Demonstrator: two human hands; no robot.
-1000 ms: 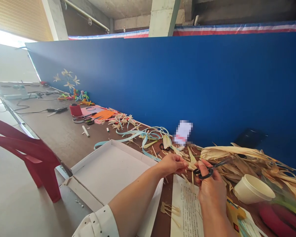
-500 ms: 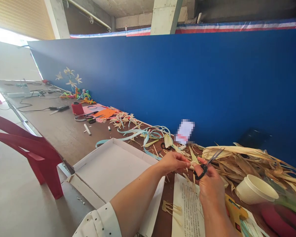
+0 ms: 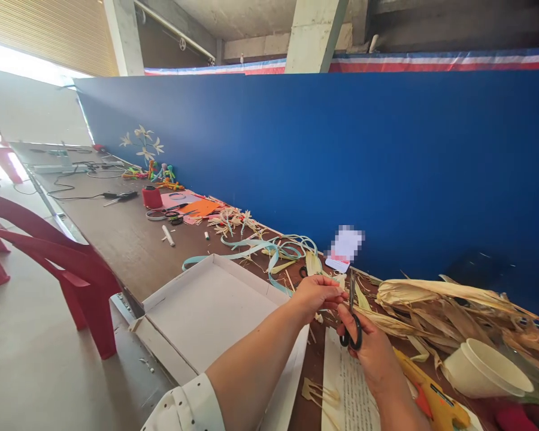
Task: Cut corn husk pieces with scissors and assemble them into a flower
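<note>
My left hand (image 3: 315,296) is closed in a pinch, fingertips pressed together around a small pale piece, apparently a bit of corn husk, mostly hidden by the fingers. Close on its right, my right hand (image 3: 369,346) grips black-handled scissors (image 3: 356,340). Their blades point upward beside the left fingertips and look closed. Behind both hands lie dried corn husks (image 3: 435,299) and loose pale strips. A printed sheet (image 3: 345,374) rests beneath the right forearm. Left of it are cut husk pieces (image 3: 320,392) with thin prongs.
A shallow white box (image 3: 211,311) lies under my left forearm. To the right are a yellow glue gun (image 3: 435,392) and a cream paper cup (image 3: 485,368). Light-blue ribbon (image 3: 251,244) and a phone (image 3: 344,248) sit near the blue partition (image 3: 341,149). A red chair (image 3: 72,269) stands left.
The scissors have turned from slanting up and right to nearly upright. My right hand has shifted slightly lower relative to my left, which keeps its pinch. The whole view has shifted a little.
</note>
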